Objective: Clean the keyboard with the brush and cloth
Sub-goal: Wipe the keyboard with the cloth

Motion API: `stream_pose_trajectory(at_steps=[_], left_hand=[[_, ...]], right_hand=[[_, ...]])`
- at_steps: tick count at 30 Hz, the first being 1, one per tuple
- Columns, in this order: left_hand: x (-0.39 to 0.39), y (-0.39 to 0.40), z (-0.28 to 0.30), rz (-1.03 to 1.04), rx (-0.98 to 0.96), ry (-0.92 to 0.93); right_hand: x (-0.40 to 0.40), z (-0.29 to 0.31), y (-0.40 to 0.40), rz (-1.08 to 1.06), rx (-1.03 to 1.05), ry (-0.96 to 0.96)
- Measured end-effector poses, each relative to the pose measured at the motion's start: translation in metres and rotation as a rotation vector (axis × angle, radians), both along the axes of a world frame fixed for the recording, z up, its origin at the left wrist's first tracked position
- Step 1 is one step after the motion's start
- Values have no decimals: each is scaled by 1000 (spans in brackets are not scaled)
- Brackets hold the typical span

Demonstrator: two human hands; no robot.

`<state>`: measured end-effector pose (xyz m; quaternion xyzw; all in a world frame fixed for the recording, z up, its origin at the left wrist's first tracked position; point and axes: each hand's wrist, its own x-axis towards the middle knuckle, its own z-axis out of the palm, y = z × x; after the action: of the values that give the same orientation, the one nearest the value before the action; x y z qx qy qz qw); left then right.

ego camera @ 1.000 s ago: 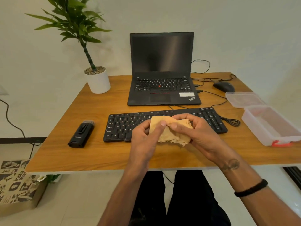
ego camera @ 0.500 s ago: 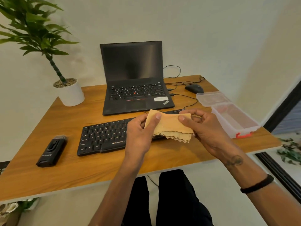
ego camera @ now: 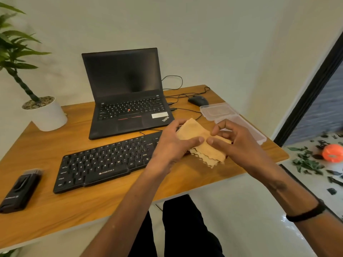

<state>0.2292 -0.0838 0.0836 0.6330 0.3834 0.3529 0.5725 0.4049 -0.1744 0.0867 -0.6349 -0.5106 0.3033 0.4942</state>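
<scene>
A folded tan cloth [ego camera: 206, 145] with a wavy edge is held in the air over the right end of the black keyboard [ego camera: 104, 162]. My left hand [ego camera: 174, 143] grips its left side, thumb on top. My right hand [ego camera: 235, 143] pinches its right side. The keyboard lies on the wooden desk [ego camera: 78, 206], its right end hidden behind my hands. A black brush tool [ego camera: 20, 190] lies on the desk at the far left, apart from both hands.
An open black laptop [ego camera: 126, 101] stands behind the keyboard. A white plant pot [ego camera: 46, 115] is at the back left. A mouse [ego camera: 197, 100] with cables, a clear lid [ego camera: 217, 111] and a clear plastic box [ego camera: 254, 132] sit at the right edge.
My view has swung to the right, so the desk's things sit further left. Both hands have carried the cloth rightward toward the clear box, still holding it.
</scene>
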Motion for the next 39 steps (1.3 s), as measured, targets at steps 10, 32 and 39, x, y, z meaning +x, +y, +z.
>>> stream_pose_trajectory(at_steps=[10, 32, 39], left_hand=[[-28, 16, -33, 195, 49, 71], [-62, -20, -71, 263, 596, 438], [-160, -15, -81, 474, 616, 724]], right_hand=[[2, -43, 15, 22, -84, -90], [-26, -64, -19, -276, -116, -1040], [-83, -77, 35, 107, 26, -958]])
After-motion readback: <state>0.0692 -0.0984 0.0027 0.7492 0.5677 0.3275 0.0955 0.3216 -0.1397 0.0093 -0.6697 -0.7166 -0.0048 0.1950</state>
